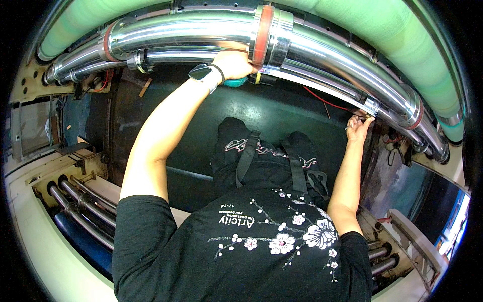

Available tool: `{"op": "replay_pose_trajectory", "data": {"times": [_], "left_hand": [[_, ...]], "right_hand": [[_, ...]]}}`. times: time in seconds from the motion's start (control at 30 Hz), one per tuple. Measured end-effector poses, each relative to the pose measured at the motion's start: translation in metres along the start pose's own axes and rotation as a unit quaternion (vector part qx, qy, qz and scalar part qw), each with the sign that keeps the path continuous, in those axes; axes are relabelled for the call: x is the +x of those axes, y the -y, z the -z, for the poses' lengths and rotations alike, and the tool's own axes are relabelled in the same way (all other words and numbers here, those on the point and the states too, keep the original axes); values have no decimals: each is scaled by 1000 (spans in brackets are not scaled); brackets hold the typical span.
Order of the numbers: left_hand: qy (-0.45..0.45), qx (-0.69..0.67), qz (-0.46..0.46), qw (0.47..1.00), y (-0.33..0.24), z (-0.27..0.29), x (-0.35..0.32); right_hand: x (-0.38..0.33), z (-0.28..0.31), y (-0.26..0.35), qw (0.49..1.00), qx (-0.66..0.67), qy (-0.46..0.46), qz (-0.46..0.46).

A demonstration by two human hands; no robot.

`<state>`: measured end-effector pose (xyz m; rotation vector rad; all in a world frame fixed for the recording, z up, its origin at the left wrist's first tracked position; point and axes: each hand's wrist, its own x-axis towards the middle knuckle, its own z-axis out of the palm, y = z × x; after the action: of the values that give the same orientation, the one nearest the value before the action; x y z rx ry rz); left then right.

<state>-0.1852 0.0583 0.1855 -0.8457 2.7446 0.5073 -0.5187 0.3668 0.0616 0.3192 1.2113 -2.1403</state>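
My left hand (233,65), with a watch on the wrist, is closed under the large chrome roller (201,31), beside its red-banded collar (261,38). It grips a rounded teal, black and yellow object (235,82) that looks like a tape measure, partly hidden by the hand. From there a thin bright strip (317,86) runs right along the lower shaft. Just below a small collar (371,106) on that shaft, my right hand (357,128) has its fingers bent together. What they hold is too small to make out.
Pale green rollers (367,25) arch beyond the chrome ones. A red cable (324,95) hangs under the shaft at right. Machine side frames (55,183) with metal shafts stand behind me on both sides. A dark surface (186,108) lies beneath my arms.
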Motion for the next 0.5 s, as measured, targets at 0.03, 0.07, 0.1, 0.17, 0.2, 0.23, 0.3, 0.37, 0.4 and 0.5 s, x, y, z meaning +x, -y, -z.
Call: {"op": "replay_pose_trajectory", "data": {"times": [0.03,0.07,0.1,0.17,0.2,0.23,0.3,0.37,0.4,0.5], "left_hand": [[1,0,-1,1000,1,-1,0],[2,1,-2,1000,2,-2,1],[2,1,0,1000,1,-1,1],[2,1,5,1000,0,-1,1],[5,1,12,1000,0,0,0],[7,1,20,1000,0,0,0],[4,-2,16,1000,1,-3,1],[-8,-7,-6,1000,6,-7,3],[0,-9,-4,1000,3,-4,2],[11,-15,3,1000,-1,2,0]], "right_hand": [[1,-1,1,1000,7,-6,-13],[1,-1,1,999,15,-13,-27],[1,-1,1,1000,8,-12,-18],[1,1,0,1000,-4,-11,1],[0,-2,-1,1000,-8,-11,10],[-2,-4,-2,1000,-13,-11,19],[-3,-6,-2,1000,-7,-19,18],[-3,-7,-2,999,13,-35,-3],[-2,-5,-2,999,17,-35,-4],[0,-3,-2,999,21,-33,-5]]}}
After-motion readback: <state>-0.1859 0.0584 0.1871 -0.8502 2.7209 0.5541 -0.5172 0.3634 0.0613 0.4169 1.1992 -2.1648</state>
